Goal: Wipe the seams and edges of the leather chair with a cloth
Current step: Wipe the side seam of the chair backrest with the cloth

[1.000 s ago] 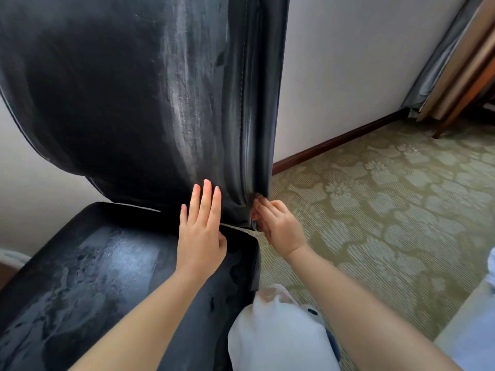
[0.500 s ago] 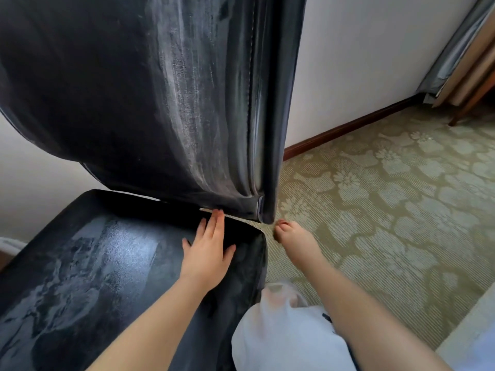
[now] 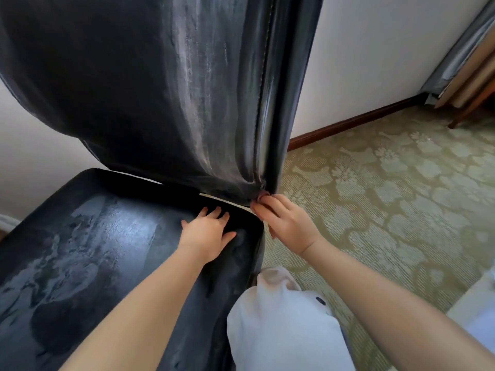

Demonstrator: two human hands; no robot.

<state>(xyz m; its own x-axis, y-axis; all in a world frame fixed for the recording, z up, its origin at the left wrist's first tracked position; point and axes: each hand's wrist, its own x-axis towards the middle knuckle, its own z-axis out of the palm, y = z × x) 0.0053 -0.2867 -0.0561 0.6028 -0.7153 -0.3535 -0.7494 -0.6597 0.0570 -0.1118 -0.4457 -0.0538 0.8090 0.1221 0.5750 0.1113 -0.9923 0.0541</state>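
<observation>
The black leather chair fills the left of the view, with its backrest [image 3: 160, 89] upright and its seat [image 3: 93, 250] below. A stitched seam [image 3: 263, 84] runs down the backrest's right edge. My left hand [image 3: 207, 234] lies flat on the seat's back right corner, fingers straight. My right hand [image 3: 285, 220] is at the backrest's lower right corner, where the seam ends. Its fingers are curled and pinch a small pinkish bit of cloth [image 3: 261, 194] against that corner. Most of the cloth is hidden in the hand.
Patterned green carpet [image 3: 388, 196] spreads to the right of the chair. A white wall with a dark wooden baseboard [image 3: 356, 123] stands behind. A grey curtain and wooden furniture legs [image 3: 466, 76] are at the far right. My white garment [image 3: 281, 330] is at the bottom.
My left hand slid from the backrest's lower edge down onto the seat. My right hand dropped away from the backrest corner, then returned to it.
</observation>
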